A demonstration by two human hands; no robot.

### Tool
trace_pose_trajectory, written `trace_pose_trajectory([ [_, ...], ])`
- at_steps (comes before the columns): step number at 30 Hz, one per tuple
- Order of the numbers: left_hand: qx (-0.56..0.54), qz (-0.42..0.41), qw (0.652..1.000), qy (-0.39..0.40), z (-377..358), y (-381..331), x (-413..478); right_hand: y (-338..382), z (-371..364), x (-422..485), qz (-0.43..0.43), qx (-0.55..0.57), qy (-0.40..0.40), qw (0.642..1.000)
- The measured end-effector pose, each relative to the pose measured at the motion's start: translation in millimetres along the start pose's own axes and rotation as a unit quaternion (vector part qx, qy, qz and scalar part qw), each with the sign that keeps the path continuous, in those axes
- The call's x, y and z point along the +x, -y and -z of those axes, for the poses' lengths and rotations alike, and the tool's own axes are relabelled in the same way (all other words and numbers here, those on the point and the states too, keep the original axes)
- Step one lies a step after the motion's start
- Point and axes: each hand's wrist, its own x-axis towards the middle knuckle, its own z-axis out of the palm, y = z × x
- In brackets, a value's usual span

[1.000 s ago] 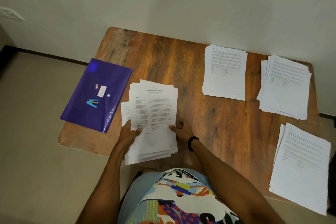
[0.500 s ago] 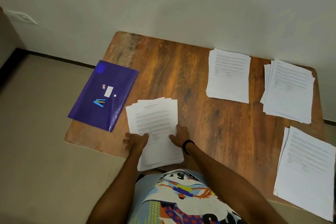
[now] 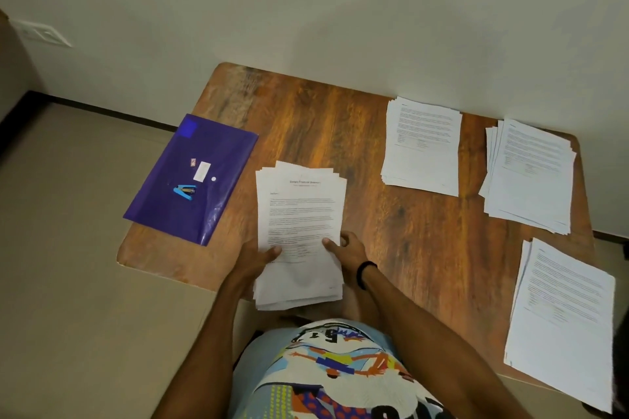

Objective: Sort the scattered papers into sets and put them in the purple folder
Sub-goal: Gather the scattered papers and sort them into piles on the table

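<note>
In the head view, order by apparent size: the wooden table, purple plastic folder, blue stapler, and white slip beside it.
Largest: brown wooden table
Then: purple plastic folder
Last: small blue stapler and white rectangular slip, about alike, unranked.

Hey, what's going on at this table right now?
A person holds a paper stack at the near edge of the table, left grip and right grip pinching its sides. Three more lie rightward: the middle stack, the far-right stack, the near-right stack. The purple folder lies flat on the left, a blue stapler on it.
</note>
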Motion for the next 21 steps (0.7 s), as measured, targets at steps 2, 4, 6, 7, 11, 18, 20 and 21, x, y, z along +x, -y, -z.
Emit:
trace_pose_trajectory([
  [2, -0.009, -0.014, 0.999, 0.038, 6.8, -7.6, -0.9, 12.2, 10.3, -6.8, -0.010, 0.100, 0.019, 0.995],
  [4, 0.007, -0.031, 0.996, 0.078, 12.6, -18.0, 0.0, 26.2, 20.5, -14.0, 0.006, 0.163, 0.056, 0.985],
  [6, 0.023, -0.044, 0.995, 0.090, 17.7, -28.0, 6.1, 41.0, 29.6, -20.1, 0.037, 0.205, 0.059, 0.976],
  [7, 0.034, -0.053, 0.995, 0.078, 19.3, -33.5, 8.9, 48.7, 33.5, -22.1, 0.053, 0.225, 0.051, 0.972],
  [11, 0.045, -0.147, 0.986, 0.063, 14.7, -59.8, 12.2, 70.8, 45.5, -19.8, 0.108, 0.238, 0.027, 0.965],
  [18, 0.110, -0.116, 0.984, -0.078, 2.4, -53.9, 20.7, 64.5, 19.2, -25.1, 0.083, 0.078, -0.128, 0.985],
  [20, 0.192, -0.108, 0.971, -0.091, 0.7, -52.6, 11.7, 58.2, 9.0, -28.0, 0.076, 0.038, -0.150, 0.985],
  [21, 0.223, -0.103, 0.965, -0.087, -0.3, -50.8, 8.6, 54.3, 4.5, -26.7, 0.076, 0.024, -0.151, 0.985],
])
